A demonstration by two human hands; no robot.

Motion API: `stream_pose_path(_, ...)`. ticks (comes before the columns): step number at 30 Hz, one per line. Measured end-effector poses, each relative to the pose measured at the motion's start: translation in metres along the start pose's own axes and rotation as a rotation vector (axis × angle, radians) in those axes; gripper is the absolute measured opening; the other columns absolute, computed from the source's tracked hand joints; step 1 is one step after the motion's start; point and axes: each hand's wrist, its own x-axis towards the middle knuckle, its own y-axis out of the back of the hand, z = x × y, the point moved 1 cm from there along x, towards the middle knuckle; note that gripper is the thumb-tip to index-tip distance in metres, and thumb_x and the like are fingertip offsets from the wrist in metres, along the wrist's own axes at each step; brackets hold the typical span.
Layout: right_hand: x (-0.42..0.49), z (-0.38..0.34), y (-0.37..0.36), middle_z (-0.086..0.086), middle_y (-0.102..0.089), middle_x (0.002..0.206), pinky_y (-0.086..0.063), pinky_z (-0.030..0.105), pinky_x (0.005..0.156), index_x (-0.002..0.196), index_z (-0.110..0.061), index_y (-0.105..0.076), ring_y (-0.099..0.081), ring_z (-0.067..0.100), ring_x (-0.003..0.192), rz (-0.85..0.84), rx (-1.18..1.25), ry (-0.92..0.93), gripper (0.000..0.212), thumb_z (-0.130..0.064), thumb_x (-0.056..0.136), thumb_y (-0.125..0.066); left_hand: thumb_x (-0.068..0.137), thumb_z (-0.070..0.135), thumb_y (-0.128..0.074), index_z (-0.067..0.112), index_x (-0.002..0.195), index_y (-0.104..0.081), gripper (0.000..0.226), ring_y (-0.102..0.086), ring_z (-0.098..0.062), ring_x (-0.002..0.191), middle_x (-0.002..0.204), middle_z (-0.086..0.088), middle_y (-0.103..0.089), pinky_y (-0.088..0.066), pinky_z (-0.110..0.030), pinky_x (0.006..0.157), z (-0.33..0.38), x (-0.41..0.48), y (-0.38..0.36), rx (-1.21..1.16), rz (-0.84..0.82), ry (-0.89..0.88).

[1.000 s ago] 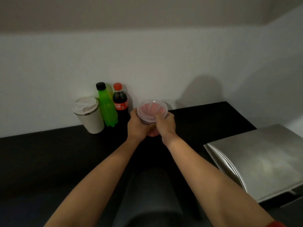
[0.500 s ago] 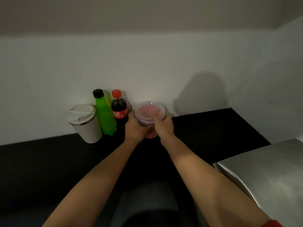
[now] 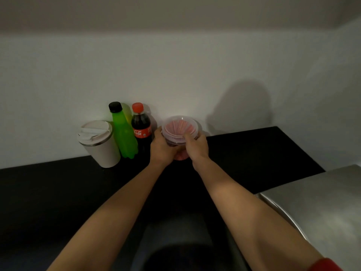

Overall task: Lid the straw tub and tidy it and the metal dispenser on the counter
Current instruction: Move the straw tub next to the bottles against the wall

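Note:
A clear round straw tub (image 3: 180, 128) full of pink straws stands on the black counter (image 3: 254, 153) near the back wall, with a clear lid on its top. My left hand (image 3: 161, 147) wraps its left side. My right hand (image 3: 196, 147) holds its right side, thumb over the lid's rim. The metal dispenser (image 3: 320, 204), a brushed steel box with a curved front, sits at the lower right, apart from both hands.
Left of the tub stand a cola bottle (image 3: 141, 126), a green drink bottle (image 3: 123, 132) and a white lidded travel cup (image 3: 99, 143), all against the white wall. A dark shape lies below the counter between my arms.
The view has shifted so the tub and bottles sit lower and the dispenser has slid toward the right edge. Both hands stay on the tub, which seems slightly nearer the wall.

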Motion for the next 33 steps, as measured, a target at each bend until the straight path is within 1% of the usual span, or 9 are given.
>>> stream_pose_path(5, 0.001, -0.001, 0.002, 0.014, -0.059, 0.118, -0.033, 0.005, 0.032, 0.124, -0.004, -0.051, -0.053, 0.018, 0.088, -0.011, 0.013, -0.014, 0.046, -0.023, 0.084, -0.063, 0.063, 0.024, -0.086, 0.005, 0.133, -0.039, 0.086, -0.059, -0.027, 0.113, 0.128, -0.012, -0.058, -0.045, -0.027, 0.088, -0.003, -0.001, -0.001, -0.019, -0.02, 0.054)
stream_pose_path(8, 0.0, 0.001, 0.002, 0.01, -0.059, 0.119, -0.042, 0.015, 0.049, 0.127, -0.007, -0.048, -0.052, 0.014, 0.088, 0.001, 0.006, -0.027, 0.048, -0.026, 0.085, -0.061, 0.066, 0.024, -0.085, 0.005, 0.134, -0.04, 0.084, -0.058, -0.027, 0.114, 0.129, -0.012, -0.058, -0.044, -0.026, 0.086, -0.01, -0.002, -0.003, -0.003, -0.04, 0.149)
stream_pose_path(11, -0.001, 0.004, 0.002, 0.01, -0.059, 0.117, -0.038, 0.019, 0.055, 0.127, -0.007, -0.048, -0.054, 0.016, 0.09, -0.004, 0.017, -0.06, 0.049, -0.03, 0.085, -0.059, 0.068, 0.025, -0.084, 0.005, 0.132, -0.043, 0.079, -0.059, -0.027, 0.112, 0.127, -0.013, -0.06, -0.043, -0.023, 0.082, -0.013, -0.002, -0.006, 0.023, -0.049, 0.182)
stream_pose_path(14, 0.0, 0.004, 0.001, 0.012, -0.059, 0.116, -0.044, 0.026, 0.063, 0.124, -0.005, -0.049, -0.056, 0.02, 0.092, -0.001, -0.01, -0.062, 0.046, -0.03, 0.086, -0.057, 0.068, 0.026, -0.083, 0.005, 0.133, -0.043, 0.079, -0.059, -0.027, 0.112, 0.126, -0.013, -0.06, -0.043, -0.023, 0.081, -0.013, -0.002, -0.007, 0.025, -0.054, 0.187)
stream_pose_path(17, 0.001, 0.004, 0.001, 0.014, -0.06, 0.118, -0.048, 0.034, 0.083, 0.123, -0.002, -0.05, -0.057, 0.025, 0.101, 0.02, -0.034, -0.045, 0.046, -0.029, 0.086, -0.056, 0.068, 0.027, -0.083, 0.006, 0.133, -0.042, 0.08, -0.059, -0.027, 0.112, 0.127, -0.013, -0.06, -0.042, -0.023, 0.081, -0.012, -0.001, -0.006, 0.032, -0.055, 0.186)
stream_pose_path(20, 0.001, 0.005, 0.001, 0.013, -0.059, 0.118, -0.04, 0.027, 0.077, 0.123, -0.002, -0.049, -0.052, 0.019, 0.095, 0.012, -0.045, -0.024, 0.044, -0.029, 0.087, -0.055, 0.069, 0.027, -0.083, 0.005, 0.133, -0.042, 0.079, -0.058, -0.028, 0.112, 0.127, -0.013, -0.06, -0.041, -0.024, 0.081, -0.012, -0.001, -0.006, 0.049, -0.061, 0.184)
stream_pose_path(24, 0.001, 0.005, 0.002, 0.013, -0.059, 0.12, -0.039, 0.027, 0.077, 0.125, -0.003, -0.048, -0.051, 0.018, 0.094, 0.003, -0.04, -0.033, 0.045, -0.03, 0.089, -0.055, 0.069, 0.027, -0.082, 0.005, 0.134, -0.041, 0.08, -0.058, -0.028, 0.113, 0.127, -0.014, -0.059, -0.042, -0.024, 0.081, -0.012, -0.002, -0.005, 0.057, -0.071, 0.189)
stream_pose_path(30, -0.006, 0.006, 0.011, 0.012, -0.054, 0.127, -0.036, 0.025, 0.076, 0.132, -0.004, -0.043, -0.048, 0.016, 0.098, 0.01, -0.024, -0.051, 0.055, -0.037, 0.089, -0.055, 0.069, 0.025, -0.083, 0.007, 0.139, -0.037, 0.086, -0.056, -0.03, 0.117, 0.131, -0.016, -0.056, -0.044, -0.032, 0.093, -0.008, -0.009, 0.0, 0.084, -0.039, 0.185)
stream_pose_path(33, -0.015, 0.005, 0.017, 0.012, -0.053, 0.13, -0.034, 0.022, 0.073, 0.134, -0.005, -0.043, -0.049, 0.016, 0.102, 0.011, -0.032, -0.042, 0.054, -0.034, 0.089, -0.055, 0.071, 0.021, -0.081, 0.006, 0.138, -0.037, 0.081, -0.056, -0.028, 0.115, 0.131, -0.015, -0.057, -0.043, -0.026, 0.088, -0.007, -0.019, 0.003, 0.079, -0.054, 0.18)
